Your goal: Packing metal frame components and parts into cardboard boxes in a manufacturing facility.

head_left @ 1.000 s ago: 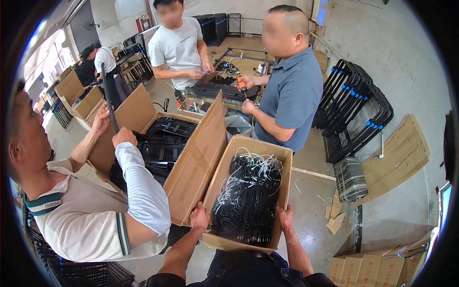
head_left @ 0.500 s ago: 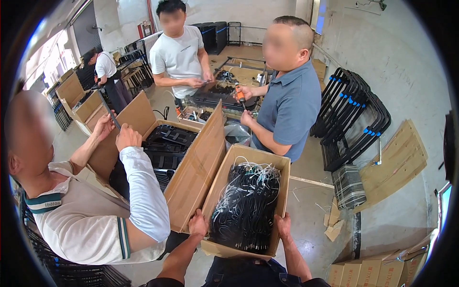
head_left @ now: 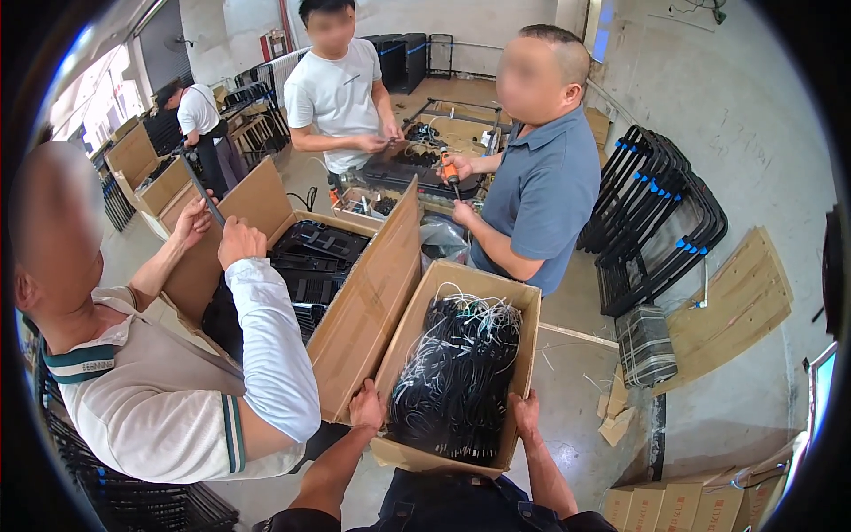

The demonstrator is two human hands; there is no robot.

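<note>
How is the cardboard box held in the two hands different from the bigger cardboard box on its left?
The held box is narrower and filled with thin black parts tied by white strings; the big box holds flat black moulded pieces. The left hand and right hand carry the held box; the big box has tall open flaps. Both are brown cardboard.

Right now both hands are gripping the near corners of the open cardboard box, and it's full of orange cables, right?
Not quite. The head view shows the left hand and right hand gripping the near corners of the open cardboard box, but it is full of black cables with white ties, not orange ones.
</note>
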